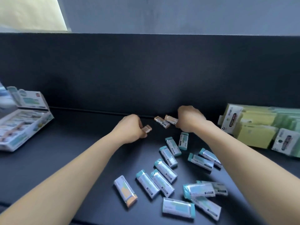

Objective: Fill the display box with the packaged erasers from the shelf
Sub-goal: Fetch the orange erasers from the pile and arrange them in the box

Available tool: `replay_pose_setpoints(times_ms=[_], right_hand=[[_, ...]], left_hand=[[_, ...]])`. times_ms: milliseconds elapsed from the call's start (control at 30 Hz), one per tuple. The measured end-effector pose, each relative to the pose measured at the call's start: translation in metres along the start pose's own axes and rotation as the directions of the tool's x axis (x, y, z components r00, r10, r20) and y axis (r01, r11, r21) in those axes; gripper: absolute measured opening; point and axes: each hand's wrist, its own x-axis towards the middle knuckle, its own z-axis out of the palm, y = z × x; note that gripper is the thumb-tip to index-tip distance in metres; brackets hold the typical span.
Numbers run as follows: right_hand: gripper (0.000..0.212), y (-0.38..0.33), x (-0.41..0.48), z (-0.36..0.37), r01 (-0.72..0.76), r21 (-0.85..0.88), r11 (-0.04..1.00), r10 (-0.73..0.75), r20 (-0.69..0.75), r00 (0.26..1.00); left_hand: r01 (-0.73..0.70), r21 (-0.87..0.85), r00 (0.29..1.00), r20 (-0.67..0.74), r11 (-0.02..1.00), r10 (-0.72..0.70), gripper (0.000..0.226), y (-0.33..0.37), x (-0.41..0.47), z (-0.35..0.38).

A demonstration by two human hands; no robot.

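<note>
My left hand [129, 129] grips an orange-tipped packaged eraser [147, 128] near the back of the dark shelf. My right hand [189, 118] grips another orange-tipped eraser [170, 119] by its end. A third orange-tipped eraser [161, 122] lies between the two hands. Several teal-tipped packaged erasers [165, 171] lie scattered on the shelf in front of my hands, and one orange-tipped eraser [125, 191] lies at the front left of the pile. The display box [24, 127] stands at the far left, its lid up, with erasers inside.
Yellow and green sticky-note packs [253, 129] are stacked at the right. The shelf's dark back panel [146, 70] rises just behind my hands. Bare shelf surface [73, 151] lies between the display box and the eraser pile.
</note>
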Motion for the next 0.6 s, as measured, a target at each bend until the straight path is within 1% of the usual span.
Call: replay_pose_setpoints(times_ms=[167, 300, 367, 467, 600], right_hand=[[0.006, -0.002, -0.006, -0.017, 0.091, 0.081, 0.993, -0.086, -0.072, 0.994], [0.007, -0.014, -0.013, -0.032, 0.17, 0.207, 0.964, -0.14, -0.149, 0.979], [0.013, -0.022, -0.016, -0.036, 0.213, 0.266, 0.94, -0.159, -0.21, 0.965], [0.014, -0.042, -0.016, -0.035, 0.305, 0.34, 0.89, -0.209, -0.29, 0.934], [0.02, -0.089, -0.022, -0.031, 0.427, 0.46, 0.779, -0.286, -0.345, 0.894]], left_hand=[[0.045, -0.078, 0.997, -0.065, 0.996, -0.05, 0.024, -0.001, -0.015, 0.0], [0.005, -0.261, 0.991, -0.125, 0.965, -0.039, 0.021, -0.009, -0.024, -0.007], [-0.033, -0.321, 0.988, -0.152, 0.946, -0.018, 0.016, -0.011, -0.03, -0.014], [-0.065, -0.35, 0.98, -0.197, 0.934, -0.006, 0.011, -0.019, -0.041, -0.025], [-0.064, -0.402, 0.968, -0.247, 0.913, -0.041, 0.012, -0.049, -0.06, -0.045]])
